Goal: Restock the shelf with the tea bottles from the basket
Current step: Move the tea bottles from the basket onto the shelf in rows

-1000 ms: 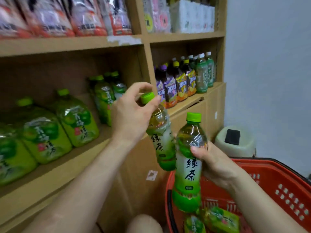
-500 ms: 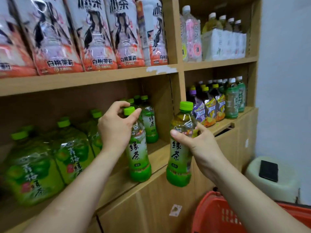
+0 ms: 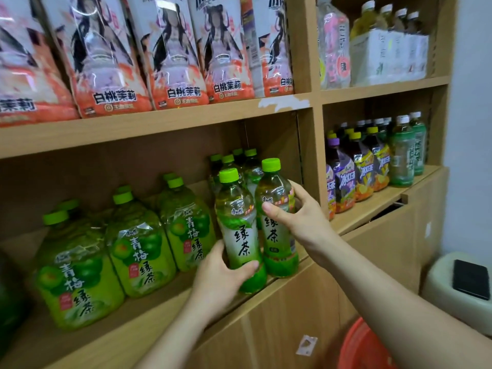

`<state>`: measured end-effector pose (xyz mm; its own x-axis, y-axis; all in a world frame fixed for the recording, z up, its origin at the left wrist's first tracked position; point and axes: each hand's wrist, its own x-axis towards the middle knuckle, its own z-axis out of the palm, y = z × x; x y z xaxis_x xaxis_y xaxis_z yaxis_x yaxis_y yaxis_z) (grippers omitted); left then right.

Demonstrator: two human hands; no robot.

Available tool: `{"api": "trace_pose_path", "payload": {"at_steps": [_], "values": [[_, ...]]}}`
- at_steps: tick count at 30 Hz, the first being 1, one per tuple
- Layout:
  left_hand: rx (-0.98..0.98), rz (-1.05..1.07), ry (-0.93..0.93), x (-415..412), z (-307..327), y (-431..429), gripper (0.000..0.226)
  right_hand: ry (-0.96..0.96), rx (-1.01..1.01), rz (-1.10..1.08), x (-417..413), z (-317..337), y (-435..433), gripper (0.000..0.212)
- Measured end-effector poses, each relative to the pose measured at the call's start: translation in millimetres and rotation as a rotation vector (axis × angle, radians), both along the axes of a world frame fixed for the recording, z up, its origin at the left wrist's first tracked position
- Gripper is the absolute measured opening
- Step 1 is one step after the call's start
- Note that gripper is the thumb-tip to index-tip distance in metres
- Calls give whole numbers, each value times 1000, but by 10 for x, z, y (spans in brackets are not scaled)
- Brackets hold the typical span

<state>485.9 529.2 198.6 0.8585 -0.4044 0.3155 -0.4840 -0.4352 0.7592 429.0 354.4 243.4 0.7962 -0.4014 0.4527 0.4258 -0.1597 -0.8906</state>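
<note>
Two green tea bottles with green caps stand side by side at the front edge of the wooden shelf point(image 3: 149, 318). My left hand point(image 3: 221, 278) grips the left bottle point(image 3: 237, 225) low on its body. My right hand point(image 3: 300, 219) holds the right bottle point(image 3: 274, 235) at its shoulder, thumb across the front. Several more bottles of the same tea point(image 3: 237, 161) stand right behind them. Only the rim of the red basket point(image 3: 364, 347) shows at the bottom right; its contents are out of view.
Big green plum tea bottles point(image 3: 138, 249) fill the shelf to the left. Peach jasmine bottles point(image 3: 170, 62) line the shelf above. Purple and yellow iced tea bottles point(image 3: 356, 169) fill the right bay. A pale bin point(image 3: 439, 283) with a black phone point(image 3: 471, 278) stands by the wall.
Both hands carried their bottles up from the basket and onto the shelf edge. My left hand slid from the cap down to the bottle's lower body. The view tilted upward.
</note>
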Motion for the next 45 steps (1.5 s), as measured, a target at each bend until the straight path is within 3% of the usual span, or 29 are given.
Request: {"api": "trace_pose_path", "payload": {"at_steps": [6,9,13,16,20,25,30,37,45], "values": [[33,55,-59,236,-4,-109,48,116,-121,42,35,-79,-118,74],[85,121,-115,340,-10,-254,48,149,-155,-109,14,-275,-124,82],[136,161,-108,410,31,-494,51,83,-82,-268,106,-429,-205,72],[161,223,-98,443,21,-630,63,62,-128,-360,190,-485,-277,46],[98,253,-114,398,-70,-679,81,48,-196,-414,227,-531,-274,35],[-81,259,-179,311,-61,-667,64,38,-282,-515,297,-589,-296,29],[-118,248,-227,332,-92,-677,56,11,-471,-690,340,-643,-192,16],[-84,230,-357,408,-140,-679,52,114,-694,-722,387,-697,-151,31],[-59,219,-374,477,-161,-686,54,304,-715,-561,502,-588,-157,49]]}}
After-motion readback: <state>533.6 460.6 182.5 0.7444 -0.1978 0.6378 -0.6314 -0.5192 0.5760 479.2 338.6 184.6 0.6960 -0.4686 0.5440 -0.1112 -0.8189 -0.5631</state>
